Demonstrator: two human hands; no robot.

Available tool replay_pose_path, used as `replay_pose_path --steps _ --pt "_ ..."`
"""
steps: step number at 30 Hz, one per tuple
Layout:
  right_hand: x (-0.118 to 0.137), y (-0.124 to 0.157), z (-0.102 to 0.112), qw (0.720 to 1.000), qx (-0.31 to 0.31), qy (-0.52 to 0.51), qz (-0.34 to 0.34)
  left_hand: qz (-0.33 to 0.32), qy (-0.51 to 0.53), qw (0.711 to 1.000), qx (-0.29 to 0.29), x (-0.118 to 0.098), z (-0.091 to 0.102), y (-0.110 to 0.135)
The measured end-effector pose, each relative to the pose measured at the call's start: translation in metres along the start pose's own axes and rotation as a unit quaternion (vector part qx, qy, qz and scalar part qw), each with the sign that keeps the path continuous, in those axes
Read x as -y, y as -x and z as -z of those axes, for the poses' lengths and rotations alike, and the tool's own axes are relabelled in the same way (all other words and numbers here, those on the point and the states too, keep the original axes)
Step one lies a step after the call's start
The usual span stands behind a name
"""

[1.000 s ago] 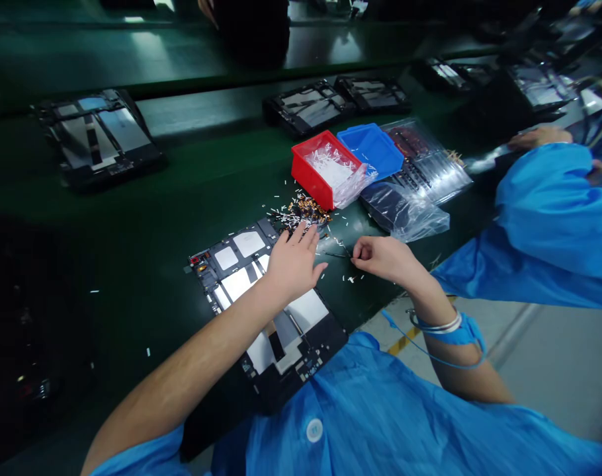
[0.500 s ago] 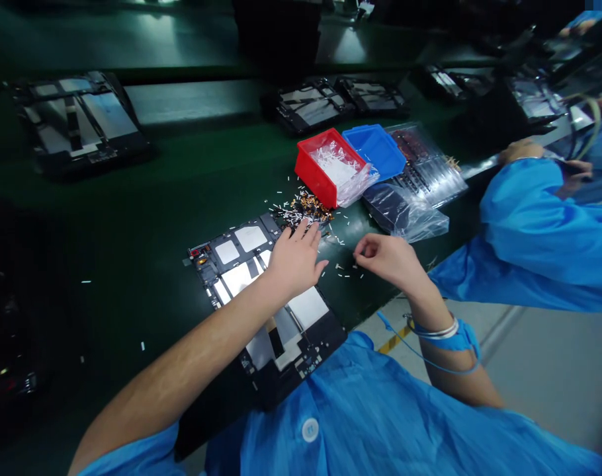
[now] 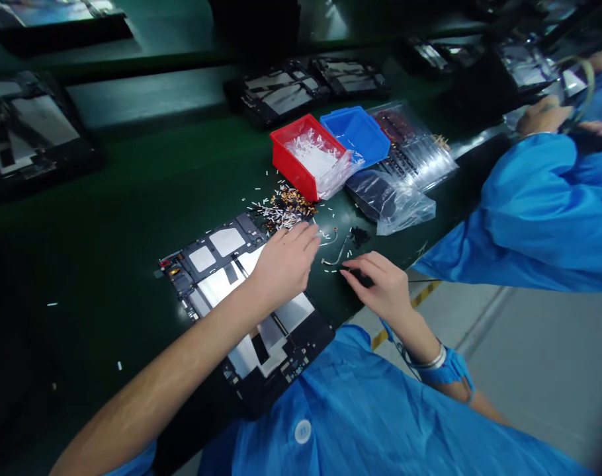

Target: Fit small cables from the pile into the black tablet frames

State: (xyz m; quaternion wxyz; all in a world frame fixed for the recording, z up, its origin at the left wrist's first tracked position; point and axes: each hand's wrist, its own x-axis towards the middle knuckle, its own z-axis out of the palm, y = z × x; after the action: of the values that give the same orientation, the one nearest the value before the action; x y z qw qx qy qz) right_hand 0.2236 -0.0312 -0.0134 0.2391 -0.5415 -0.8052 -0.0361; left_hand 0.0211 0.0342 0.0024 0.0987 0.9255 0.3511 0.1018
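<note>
My left hand [image 3: 285, 264] lies with its fingers apart and empty, resting over the edge of a black tablet housing [image 3: 216, 254] with white pads. Its fingertips are near a heap of white and gold bits [image 3: 286, 208]. My right hand [image 3: 378, 285] lies on the green belt, its fingertips pinched on a small black part [image 3: 359, 277]. Just beyond it are a thin curved metal wire [image 3: 337, 254] and a black scrap [image 3: 359, 237].
A red bin [image 3: 301, 155] holds white bits in plastic, next to a blue bin [image 3: 355, 135]. Plastic bags [image 3: 393, 205] lie alongside. Other tablet housings [image 3: 276, 92] sit further along the belt. A co-worker's blue sleeve [image 3: 544, 211] fills the right.
My right hand has moved nearer to me and down the belt, and a thin wire and black scrap now show beyond it. The whole view has shifted slightly left.
</note>
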Motion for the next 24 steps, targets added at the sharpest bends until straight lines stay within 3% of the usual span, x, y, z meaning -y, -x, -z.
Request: replay_pose_path --steps 3,5,7,9,11,13,15,16,18,20,24 --pt "0.001 -0.014 -0.003 0.995 0.064 0.067 0.038 -0.072 -0.004 0.997 0.030 -0.004 -0.003 0.000" --pt "0.003 -0.024 -0.003 0.990 0.102 0.091 0.044 -0.077 -0.008 0.996 0.049 -0.004 -0.005 0.000" --pt "0.007 -0.029 0.003 0.994 0.101 0.049 0.006 -0.063 -0.009 0.997 0.054 -0.002 -0.006 -0.001" --pt "0.011 -0.030 0.011 0.993 0.061 -0.056 -0.087 -0.047 -0.004 0.998 0.040 0.000 -0.004 -0.001" --pt "0.014 -0.029 0.018 0.960 0.010 -0.188 -0.208 -0.030 0.002 0.999 0.022 0.001 -0.002 -0.001" --pt "0.012 -0.026 0.017 0.899 -0.011 -0.304 -0.315 -0.019 0.006 1.000 0.014 0.001 0.000 -0.001" --pt "0.008 -0.022 0.010 0.851 0.001 -0.365 -0.378 -0.020 0.007 1.000 0.017 0.000 0.002 -0.001" --pt "0.004 -0.020 0.006 0.841 0.008 -0.368 -0.396 -0.026 0.005 0.999 0.022 -0.001 0.003 -0.001" --pt "-0.004 -0.015 -0.002 0.850 0.000 -0.327 -0.412 -0.045 -0.005 0.998 0.049 -0.006 0.005 0.000" --pt "-0.012 -0.009 -0.005 0.884 -0.033 -0.238 -0.402 -0.068 -0.018 0.993 0.093 -0.012 0.006 0.001" --pt "-0.026 -0.003 -0.004 0.952 -0.064 -0.071 -0.292 -0.098 -0.029 0.980 0.171 -0.023 0.004 0.004"
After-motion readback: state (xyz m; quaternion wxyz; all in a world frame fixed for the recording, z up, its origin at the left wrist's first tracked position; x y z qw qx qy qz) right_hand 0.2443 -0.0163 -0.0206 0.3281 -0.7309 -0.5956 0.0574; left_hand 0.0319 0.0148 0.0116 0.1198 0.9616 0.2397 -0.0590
